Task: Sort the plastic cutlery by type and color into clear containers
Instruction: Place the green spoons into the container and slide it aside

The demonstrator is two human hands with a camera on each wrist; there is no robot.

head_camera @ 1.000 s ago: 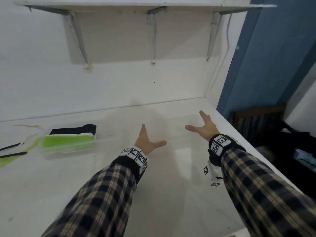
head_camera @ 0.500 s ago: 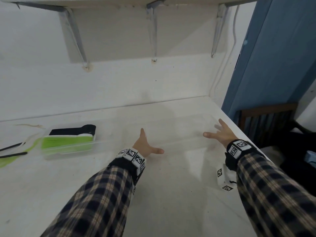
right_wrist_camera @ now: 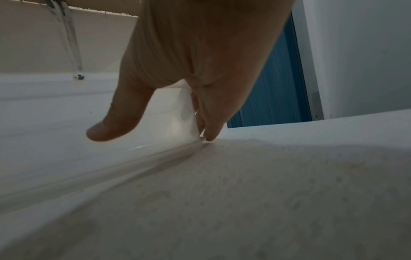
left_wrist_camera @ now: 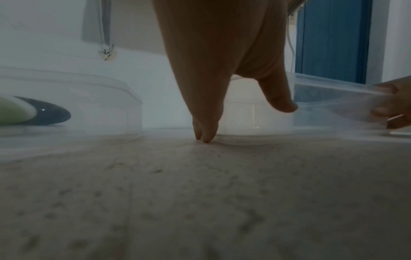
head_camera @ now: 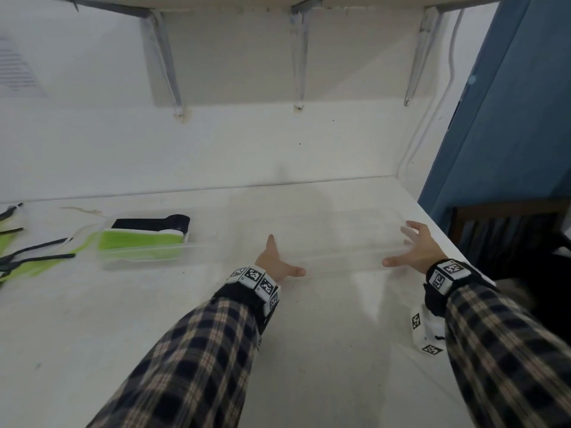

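Both hands have come down and spread apart since a second ago, and now flank an empty clear tub (head_camera: 336,242) on the counter (head_camera: 185,319). The left hand (head_camera: 273,262) has straight fingers by its left end; the right hand (head_camera: 415,250) is splayed at its right end — neither grips yet. Sorted green and black cutlery (head_camera: 142,239) sits in the other tub (head_camera: 148,254), more loose pieces (head_camera: 27,257) far left — so this tub probably gets repositioned next.

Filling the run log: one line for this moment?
left hand open at empty clear container | right hand open at its other end | filled container left
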